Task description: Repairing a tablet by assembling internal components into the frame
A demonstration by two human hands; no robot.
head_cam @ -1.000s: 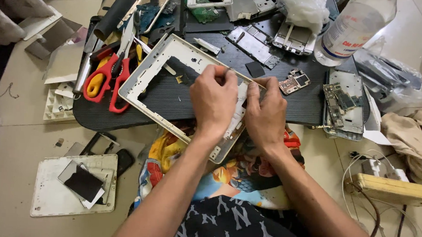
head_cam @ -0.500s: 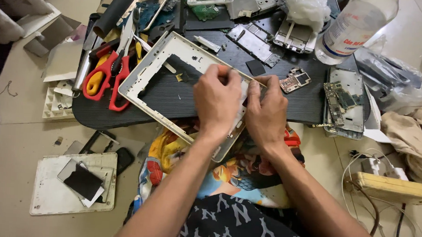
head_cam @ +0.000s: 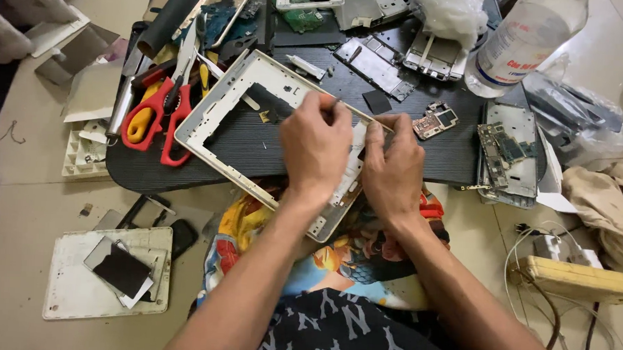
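Both hands, the left hand (head_cam: pixel 317 149) and the right hand (head_cam: pixel 393 169), cover the near right side of the white tablet frame (head_cam: pixel 217 109), hiding whatever their fingertips pinch.

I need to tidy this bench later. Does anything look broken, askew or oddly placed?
Yes. The white tablet frame under the left hand and right hand lies askew, one corner hanging off the black mat. Bare circuit boards lie scattered, and a stripped back cover lies on the floor.

Left hand (head_cam: pixel 316 144) and right hand (head_cam: pixel 393 165) side by side, fingers curled.
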